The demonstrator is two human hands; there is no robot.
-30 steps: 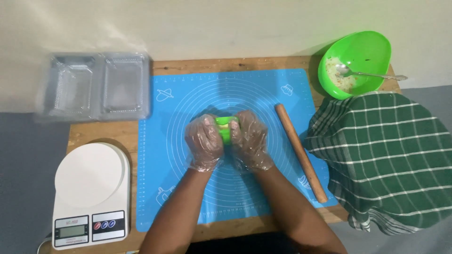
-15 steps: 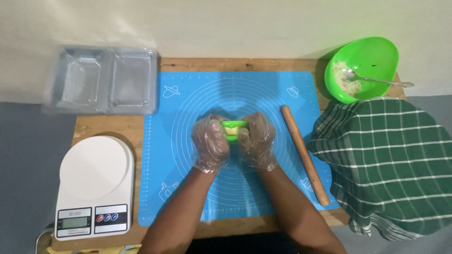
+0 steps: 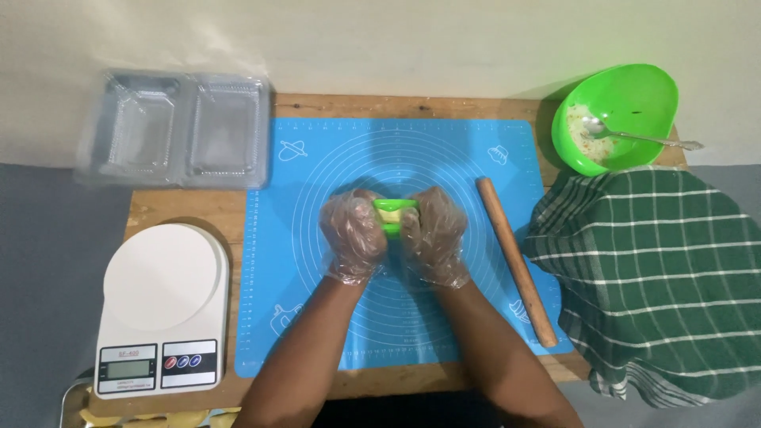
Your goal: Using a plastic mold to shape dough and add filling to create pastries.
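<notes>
Gripping a green mould (image 3: 394,214), long axis left-right, both gloved hands (image 3: 394,235) closed.

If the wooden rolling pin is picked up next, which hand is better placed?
Probably the right hand: the rolling pin lies on the blue mat just to its right. The left hand is farther off. Both hold the small green piece.
</notes>
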